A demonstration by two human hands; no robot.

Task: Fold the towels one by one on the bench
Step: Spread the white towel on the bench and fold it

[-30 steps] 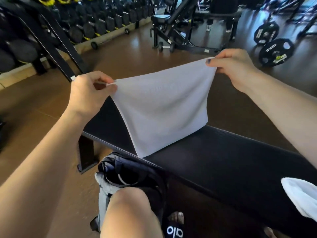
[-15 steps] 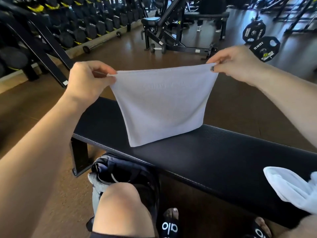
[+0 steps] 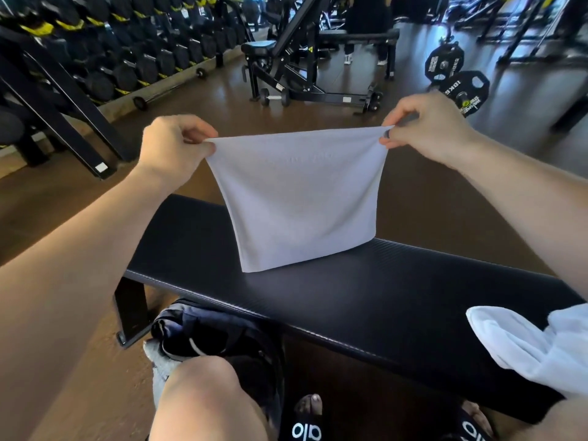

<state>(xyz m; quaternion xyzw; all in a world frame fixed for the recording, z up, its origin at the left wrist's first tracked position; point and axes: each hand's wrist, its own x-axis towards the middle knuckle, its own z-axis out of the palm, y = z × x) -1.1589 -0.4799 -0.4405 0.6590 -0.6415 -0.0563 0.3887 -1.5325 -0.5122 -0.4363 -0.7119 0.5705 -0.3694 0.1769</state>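
My left hand and right hand each pinch a top corner of the white towel, hanging with its lower edge touching the bench. Another towel lies crumpled at right, cut off by the frame.

Pale grey rectangular terry towel held up by its two top corners, hanging flat and taut, bottom edge touching the black padded flat bench. Second white towel lies crumpled (unfolded) on the bench's right end, well apart from the first.
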